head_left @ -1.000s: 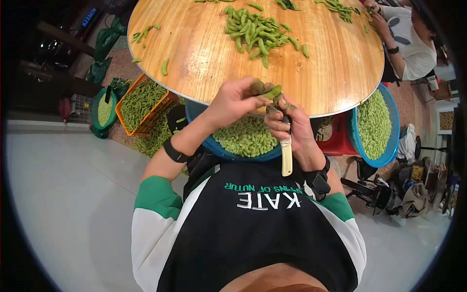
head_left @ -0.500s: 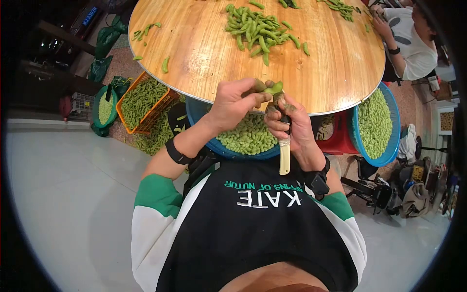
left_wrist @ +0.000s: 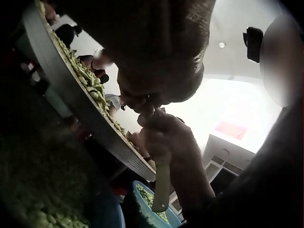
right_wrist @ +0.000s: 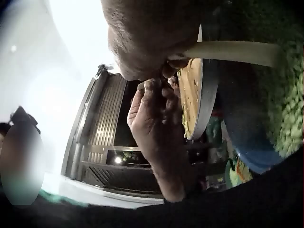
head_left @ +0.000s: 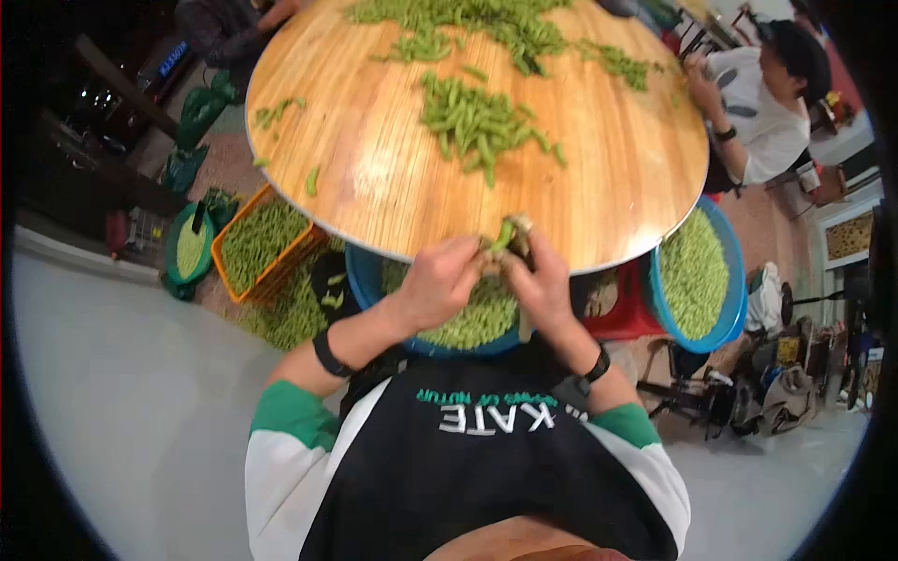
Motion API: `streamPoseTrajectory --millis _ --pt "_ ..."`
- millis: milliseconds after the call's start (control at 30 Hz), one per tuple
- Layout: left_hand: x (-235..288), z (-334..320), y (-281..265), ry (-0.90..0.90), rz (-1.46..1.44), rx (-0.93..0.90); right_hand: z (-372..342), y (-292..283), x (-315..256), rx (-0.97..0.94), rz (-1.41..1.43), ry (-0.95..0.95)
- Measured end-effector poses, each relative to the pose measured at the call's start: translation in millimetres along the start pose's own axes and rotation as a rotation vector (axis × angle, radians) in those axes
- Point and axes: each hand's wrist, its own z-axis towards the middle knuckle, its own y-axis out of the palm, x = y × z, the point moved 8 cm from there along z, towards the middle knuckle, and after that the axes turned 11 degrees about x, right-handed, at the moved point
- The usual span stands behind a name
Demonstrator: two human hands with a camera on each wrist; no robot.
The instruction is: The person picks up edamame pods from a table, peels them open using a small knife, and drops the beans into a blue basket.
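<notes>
Left hand (head_left: 440, 280) curls inward, finger and thumb pinching at the lower end of a green pod (head_left: 505, 233). Right hand (head_left: 541, 280) meets it, fingers bent round a pale handle (head_left: 525, 323) that sticks out below the palm. The pod lies right between the fingertips of the two hands, tilted, its upper end pointing away from the body. Exactly how the right fingertips bear on it, I can't tell; they are blurred in the head view and dark in the wrist views.

Just below the hands sits a blue basin (head_left: 363, 282) holding shelled green beans, partly under the edge of the round wooden table (head_left: 374, 178). To the left, loose pods (head_left: 295, 313) lie on the floor by an orange crate (head_left: 292, 251) full of pods. A second blue basin (head_left: 738, 297) of beans stands to the right, past something red (head_left: 629, 313). Beyond the hands, a heap of pods (head_left: 479, 120) rests on the tabletop, with more behind. Farther off, a person in a white top (head_left: 762, 122) and dark cap sits at the right edge.
</notes>
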Motion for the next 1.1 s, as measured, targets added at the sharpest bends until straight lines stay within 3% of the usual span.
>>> streamPoseTrajectory --millis 67,167,267,400,467,533,800,1100 --pt "3.7 -0.7 -2.3 0.006 0.013 0.002 0.9 -1.4 -10.8 -0.074 -0.044 0.106" --pt "7.3 0.6 -2.4 0.006 0.041 -0.007 4.1 -2.4 -28.9 -0.013 -0.101 -0.157" --pt "10.4 -3.8 1.1 -0.011 0.043 -0.033 4.6 3.0 -33.8 -0.071 -0.188 -0.282" --pt "2.0 -9.1 4.4 -0.089 0.002 -0.066 0.6 6.3 -22.0 -0.103 -0.185 -0.227" --pt "-0.5 -12.7 4.3 -0.118 -0.003 -0.061 -1.1 9.7 -25.1 -0.112 -0.200 -0.297" --pt "-8.7 -19.5 5.4 -0.266 -0.056 -0.071 -2.0 10.5 -25.8 -0.117 -0.212 -0.329" --pt "-22.7 -36.7 10.3 -0.354 -0.100 -0.050 -25.2 18.0 -55.0 -0.199 -0.284 -0.484" --pt "-40.0 -54.2 30.6 -0.426 -0.149 -0.134 -36.7 20.6 -55.5 -0.271 -0.306 -0.515"
